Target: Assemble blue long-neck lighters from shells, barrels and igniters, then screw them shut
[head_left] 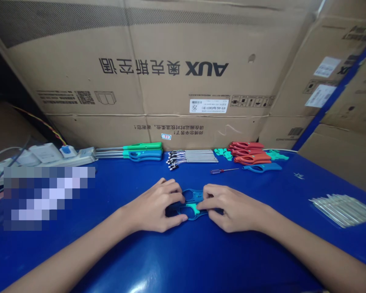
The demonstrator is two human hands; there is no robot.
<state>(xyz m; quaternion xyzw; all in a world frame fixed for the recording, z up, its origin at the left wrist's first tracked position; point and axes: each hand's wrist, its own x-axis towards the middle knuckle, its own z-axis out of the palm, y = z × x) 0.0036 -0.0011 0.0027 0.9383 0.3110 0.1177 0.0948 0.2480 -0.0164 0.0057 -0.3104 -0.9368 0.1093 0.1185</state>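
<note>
A blue plastic lighter handle shell (189, 202) with a teal trigger piece lies flat on the blue table (183, 260), in the middle. My left hand (157, 207) presses on its left end with curled fingers and thumb. My right hand (228, 207) pinches its right end, fingertips close to the teal trigger. Both hands rest on the table and hold the same piece between them.
Along the back stand large cardboard boxes (158, 69). In front of them lie finished green and blue long lighters (140, 151), a bundle of metal tubes with wires (190, 157), a small screwdriver (223, 170), red, teal and blue handle shells (252, 156). Clear tubes (343, 208) lie at right; a power strip (51, 156) at left.
</note>
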